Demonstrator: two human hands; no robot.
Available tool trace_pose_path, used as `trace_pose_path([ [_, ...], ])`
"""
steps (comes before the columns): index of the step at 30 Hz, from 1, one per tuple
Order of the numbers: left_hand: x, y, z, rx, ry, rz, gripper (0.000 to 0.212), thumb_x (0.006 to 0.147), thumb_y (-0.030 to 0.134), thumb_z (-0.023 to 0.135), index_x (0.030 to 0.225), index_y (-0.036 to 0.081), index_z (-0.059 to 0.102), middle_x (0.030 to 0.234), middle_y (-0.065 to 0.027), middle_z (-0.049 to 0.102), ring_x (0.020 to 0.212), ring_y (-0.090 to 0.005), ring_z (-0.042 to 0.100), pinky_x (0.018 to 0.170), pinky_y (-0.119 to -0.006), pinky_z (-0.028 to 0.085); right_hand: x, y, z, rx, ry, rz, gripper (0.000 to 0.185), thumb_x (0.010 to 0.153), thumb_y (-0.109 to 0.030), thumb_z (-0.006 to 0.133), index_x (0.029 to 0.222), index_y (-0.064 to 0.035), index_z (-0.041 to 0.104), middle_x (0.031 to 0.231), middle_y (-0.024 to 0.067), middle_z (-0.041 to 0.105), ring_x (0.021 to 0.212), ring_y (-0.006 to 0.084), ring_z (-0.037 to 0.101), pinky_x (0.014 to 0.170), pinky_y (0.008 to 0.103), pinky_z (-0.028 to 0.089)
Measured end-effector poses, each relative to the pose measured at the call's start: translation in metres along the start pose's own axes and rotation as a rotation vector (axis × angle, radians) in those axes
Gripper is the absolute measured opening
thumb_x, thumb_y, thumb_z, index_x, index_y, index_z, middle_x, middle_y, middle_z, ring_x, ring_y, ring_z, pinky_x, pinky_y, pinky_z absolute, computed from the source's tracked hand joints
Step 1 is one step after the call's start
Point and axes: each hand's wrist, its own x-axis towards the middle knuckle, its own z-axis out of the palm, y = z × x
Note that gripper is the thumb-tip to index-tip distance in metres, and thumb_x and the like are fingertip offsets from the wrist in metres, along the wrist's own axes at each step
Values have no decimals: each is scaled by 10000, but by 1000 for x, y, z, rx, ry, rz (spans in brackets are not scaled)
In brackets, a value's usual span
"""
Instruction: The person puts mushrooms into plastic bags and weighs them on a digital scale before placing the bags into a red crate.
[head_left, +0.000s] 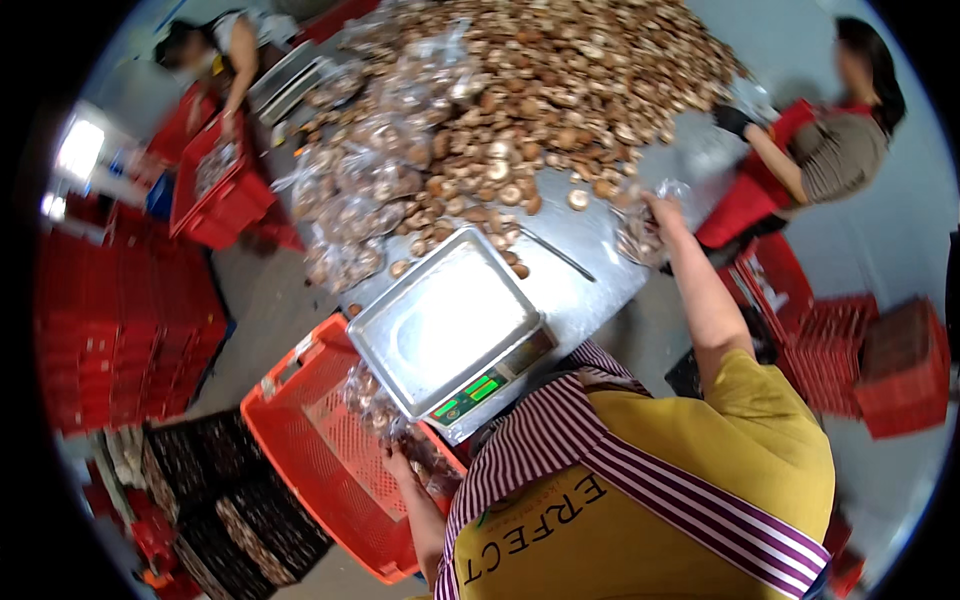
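My right hand (664, 210) grips a clear plastic bag of mushrooms (636, 234) at the right edge of the metal table (600, 244). Down to the left, my left hand (396, 459) reaches into an orange-red plastic crate (337, 450). Its fingers are against bagged mushrooms (371, 401) lying along the crate's side near me; whether they grip a bag is unclear. Between my hands stands a digital scale (469, 394) with a bare, shiny metal pan (450, 315) and a lit green display. The scale's pan hides part of the crate.
Loose mushrooms (570, 82) are heaped across the table, with filled bags (375, 172) along its left side. A dark pen-like rod (556, 253) lies beside the scale. Co-workers stand at right (840, 150) and upper left (240, 60). Stacked red crates (127, 330) flank the floor.
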Motion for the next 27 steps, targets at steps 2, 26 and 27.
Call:
trace_pose_path([
  [2, -11, 26, 16, 64, -26, 81, 250, 951, 57, 531, 1177, -38, 581, 1062, -98, 643, 929, -183, 618, 804, -304, 518, 23, -6, -7, -74, -4, -291, 289, 886, -297, 665, 947, -16, 635, 813, 66, 619, 713, 167, 574, 591, 331, 481],
  [26, -154, 192, 198, -18, -276, 540, 481, 872, 14, 628, 1337, 5, 504, 1313, -142, 506, 1187, -239, 554, 870, -285, 520, -273, -90, 139, -288, -1142, -944, 153, 943, -157, 584, 972, -46, 686, 837, -6, 637, 751, 91, 549, 667, 245, 445],
  [27, -156, 185, 190, -29, -254, 535, 423, 878, 5, 620, 1293, -2, 537, 1287, -133, 524, 1158, -222, 568, 873, -277, 518, -275, -79, 141, -286, -1147, -964, 148, 940, -156, 590, 961, -48, 689, 840, -3, 640, 779, 96, 564, 687, 247, 455],
])
